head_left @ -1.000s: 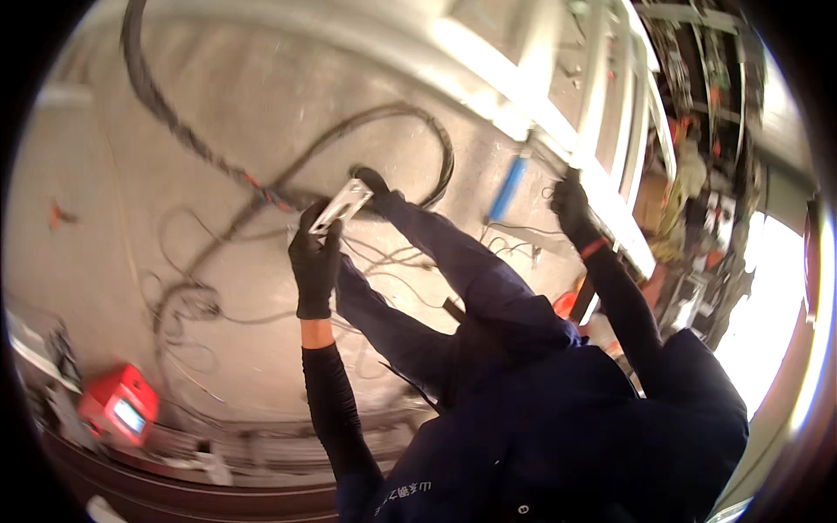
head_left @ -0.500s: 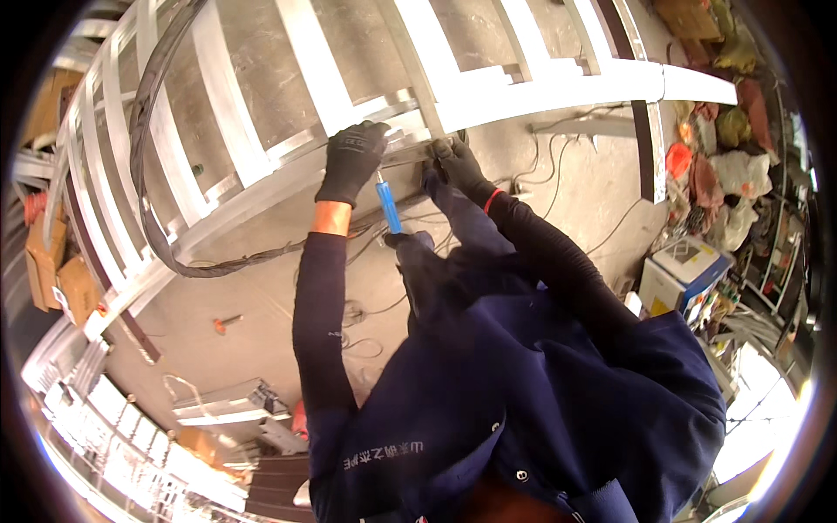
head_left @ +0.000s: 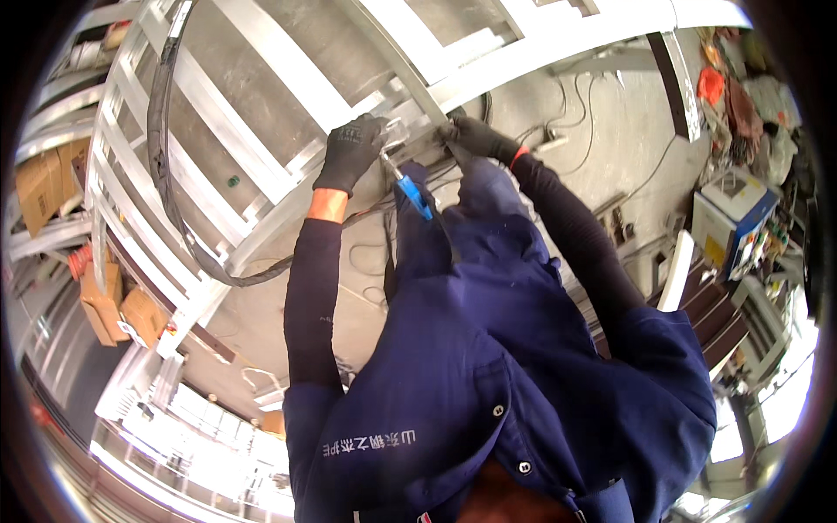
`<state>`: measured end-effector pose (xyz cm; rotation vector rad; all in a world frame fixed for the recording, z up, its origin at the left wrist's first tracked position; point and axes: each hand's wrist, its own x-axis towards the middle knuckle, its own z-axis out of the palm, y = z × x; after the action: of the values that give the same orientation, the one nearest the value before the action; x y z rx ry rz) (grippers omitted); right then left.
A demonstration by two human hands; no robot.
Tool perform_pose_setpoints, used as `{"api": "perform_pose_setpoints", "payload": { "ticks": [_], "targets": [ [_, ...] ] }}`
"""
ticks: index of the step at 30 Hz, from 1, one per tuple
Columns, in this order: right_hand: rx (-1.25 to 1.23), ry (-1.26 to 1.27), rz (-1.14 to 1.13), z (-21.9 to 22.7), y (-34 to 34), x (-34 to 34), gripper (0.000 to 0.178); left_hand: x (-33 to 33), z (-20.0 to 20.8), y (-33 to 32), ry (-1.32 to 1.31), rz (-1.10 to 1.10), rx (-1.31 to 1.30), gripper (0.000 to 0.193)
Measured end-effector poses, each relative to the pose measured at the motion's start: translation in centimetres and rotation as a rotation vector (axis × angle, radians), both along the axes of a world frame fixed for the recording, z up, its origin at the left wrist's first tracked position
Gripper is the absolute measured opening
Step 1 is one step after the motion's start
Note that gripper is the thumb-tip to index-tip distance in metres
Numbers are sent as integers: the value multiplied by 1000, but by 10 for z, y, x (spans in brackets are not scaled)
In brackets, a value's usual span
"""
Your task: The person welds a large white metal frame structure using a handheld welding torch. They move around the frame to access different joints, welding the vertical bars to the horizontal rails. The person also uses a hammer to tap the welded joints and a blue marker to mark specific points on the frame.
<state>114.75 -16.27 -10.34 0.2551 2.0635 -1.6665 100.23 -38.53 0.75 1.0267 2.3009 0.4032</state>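
Observation:
My left hand [head_left: 353,152], in a black glove, is curled closed at the inner edge of a pale metal frame [head_left: 253,218]. Just beside its fingers is the metal shaft of a blue-handled tool [head_left: 413,197], which slants down to the right over my leg. The tool's upper end is partly hidden by the glove, and its exact kind does not show. Across a crossbar [head_left: 397,61] from it, my right hand [head_left: 479,139], also gloved in black, is closed against the frame's joint. What its fingers grip is hidden.
A thick black cable [head_left: 161,131] loops over the frame on the left. Cardboard boxes [head_left: 105,301] stand beyond it. Thin cords [head_left: 575,113] trail over the floor. At right are a white and blue box [head_left: 737,213] and heaped bags and rags [head_left: 741,122].
The view has shifted, with the frame now slanting more steeply. The blue handle has swung to the right and tilts more. Both hands stay at the joint, the right one slightly farther from the left.

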Motion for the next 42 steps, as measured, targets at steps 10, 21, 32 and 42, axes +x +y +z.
{"api": "perform_pose_setpoints", "payload": {
  "ticks": [10,21,32,42],
  "targets": [
    [-269,-6,-568,13,-25,19,41,-20,-12,-29,73,-41,-20,28],
    [-43,-120,-407,17,-165,85,32,-2,-1,-43,156,-82,22,28],
    [-74,-129,-521,3,-163,92,43,20,-37,-28,215,-78,117,28],
    [-183,104,-757,-10,-165,133,36,33,-38,-36,233,-100,174,28]
  ]
}}
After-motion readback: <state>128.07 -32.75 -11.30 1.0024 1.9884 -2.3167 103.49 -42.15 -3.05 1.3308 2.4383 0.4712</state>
